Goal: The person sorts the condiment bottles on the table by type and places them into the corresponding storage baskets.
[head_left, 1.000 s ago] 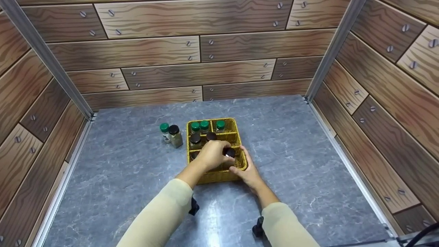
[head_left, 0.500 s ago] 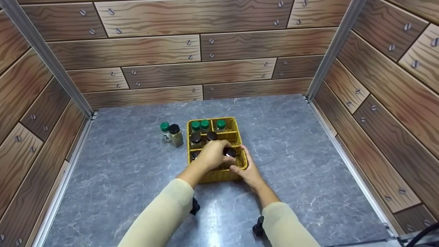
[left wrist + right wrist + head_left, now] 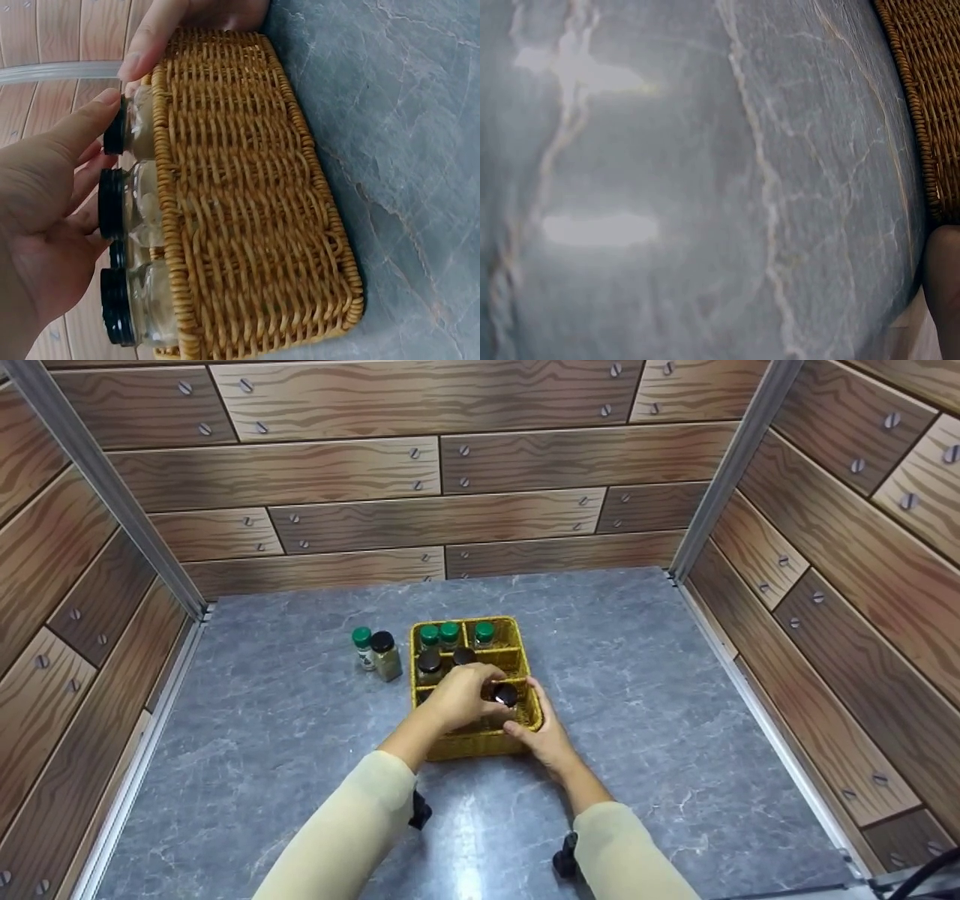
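Observation:
A yellow-brown wicker basket [image 3: 472, 747] with compartments holds several spice jars. My left hand [image 3: 454, 701] is over its front compartments, thumb and fingers spread beside a dark-capped jar [image 3: 505, 694] at the front right. In the left wrist view the left thumb [image 3: 97, 112] is right at the black lid of a glass jar [image 3: 142, 124]. My right hand [image 3: 551, 742] grips the basket's front right corner, thumb on the rim and fingers along the side. The left hand partly hides the front row.
A green-capped jar [image 3: 364, 645] and a black-capped jar [image 3: 386, 658] stand left of the basket on the grey marbled table [image 3: 615, 660]. Green-capped jars [image 3: 449, 632] are in the back compartments, dark-capped ones [image 3: 429, 662] in the middle row. Wood-patterned walls [image 3: 525, 465] enclose three sides.
My left hand has shifted slightly left, and its fingers have come away from the front right jar, whose cap shows more. The right hand stays on the basket corner.

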Available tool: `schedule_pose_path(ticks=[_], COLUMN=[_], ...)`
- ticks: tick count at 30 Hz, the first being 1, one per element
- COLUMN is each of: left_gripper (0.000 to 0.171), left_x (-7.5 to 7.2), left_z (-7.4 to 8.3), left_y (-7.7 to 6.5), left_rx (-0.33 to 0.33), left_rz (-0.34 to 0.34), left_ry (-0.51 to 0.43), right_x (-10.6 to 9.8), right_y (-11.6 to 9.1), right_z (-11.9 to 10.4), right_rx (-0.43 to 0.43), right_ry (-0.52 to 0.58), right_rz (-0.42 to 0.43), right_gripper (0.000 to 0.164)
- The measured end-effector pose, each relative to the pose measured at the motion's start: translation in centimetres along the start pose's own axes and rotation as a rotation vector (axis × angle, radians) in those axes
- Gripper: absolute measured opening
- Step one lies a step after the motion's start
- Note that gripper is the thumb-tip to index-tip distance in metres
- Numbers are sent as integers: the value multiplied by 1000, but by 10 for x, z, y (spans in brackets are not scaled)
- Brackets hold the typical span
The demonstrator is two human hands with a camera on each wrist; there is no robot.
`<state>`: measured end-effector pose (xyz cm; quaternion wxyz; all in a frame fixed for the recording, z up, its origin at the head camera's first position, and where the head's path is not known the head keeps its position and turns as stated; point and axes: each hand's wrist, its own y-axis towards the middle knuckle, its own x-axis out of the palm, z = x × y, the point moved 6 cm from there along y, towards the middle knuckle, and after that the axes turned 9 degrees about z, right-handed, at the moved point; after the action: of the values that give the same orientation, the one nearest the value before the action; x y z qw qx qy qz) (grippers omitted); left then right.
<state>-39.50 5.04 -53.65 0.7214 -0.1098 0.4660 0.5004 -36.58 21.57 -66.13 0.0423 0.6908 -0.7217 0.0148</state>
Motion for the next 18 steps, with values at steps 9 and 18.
schedule_pose_path(ticks=[9,18], left_gripper=[47,46], left_x=[-22,-41], left_z=[-2,-17], left_y=[-9,-23], left_rx=[-69,-138], left_rz=[58,198], left_ry=[-102,-205], right_x=[0,0], right_y=[0,1], right_z=[0,-3], right_rx=[23,-9], right_ry=[-18,-36], right_rz=[3,12], right_gripper=[101,101])
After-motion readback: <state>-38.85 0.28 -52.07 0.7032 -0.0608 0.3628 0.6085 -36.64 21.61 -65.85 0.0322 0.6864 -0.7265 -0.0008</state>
